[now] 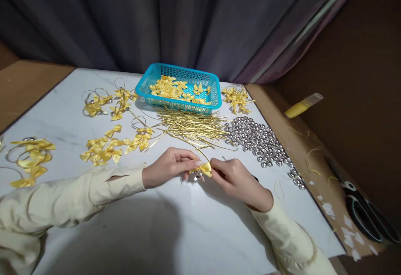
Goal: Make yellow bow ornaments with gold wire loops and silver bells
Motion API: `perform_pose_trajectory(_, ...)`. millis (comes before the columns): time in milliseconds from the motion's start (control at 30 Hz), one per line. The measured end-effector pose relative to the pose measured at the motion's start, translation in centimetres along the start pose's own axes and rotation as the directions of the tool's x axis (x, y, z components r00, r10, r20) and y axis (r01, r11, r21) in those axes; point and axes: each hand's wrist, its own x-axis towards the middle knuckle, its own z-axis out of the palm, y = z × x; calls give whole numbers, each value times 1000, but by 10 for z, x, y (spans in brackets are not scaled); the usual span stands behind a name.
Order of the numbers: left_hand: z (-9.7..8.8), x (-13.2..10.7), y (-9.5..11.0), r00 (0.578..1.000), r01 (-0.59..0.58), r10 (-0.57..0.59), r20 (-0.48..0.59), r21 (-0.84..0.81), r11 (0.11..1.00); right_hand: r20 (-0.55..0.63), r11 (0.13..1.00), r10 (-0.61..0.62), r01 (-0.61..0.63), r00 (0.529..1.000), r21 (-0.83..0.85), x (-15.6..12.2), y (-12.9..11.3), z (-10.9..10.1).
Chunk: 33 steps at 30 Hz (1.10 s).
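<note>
A small yellow ribbon bow (206,169) is held between my two hands over the white tabletop. Beneath the bow hangs a shiny silver bell (198,174), and a gold twist tie (204,154) rises from behind it. My left hand (171,167) pinches the bow's left side between thumb and fingers. At the bow's right edge, the closed fingers of my right hand (236,179) grip it; their tips are partly hidden. Just beyond the hands lies a heap of gold twist ties (191,126).
Behind the ties stands a blue basket (178,102) holding yellow bows. Silver bells (255,137) spread to the right. Bow groups (105,147) lie left, others (236,98) right of the basket. Scissors (365,216) and a yellow tube (303,105) are at the right edge.
</note>
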Motion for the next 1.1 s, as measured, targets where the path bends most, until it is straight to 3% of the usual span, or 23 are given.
perform_pose_trajectory(700,1,-1,3,997,24,-26,75,30,999,51,998,39,-42,998,50,5,6,4)
perform_pose_trajectory(1100,1,-2,-1,997,-45,35,71,137,990,81,989,92,-100,992,108,7,6,8)
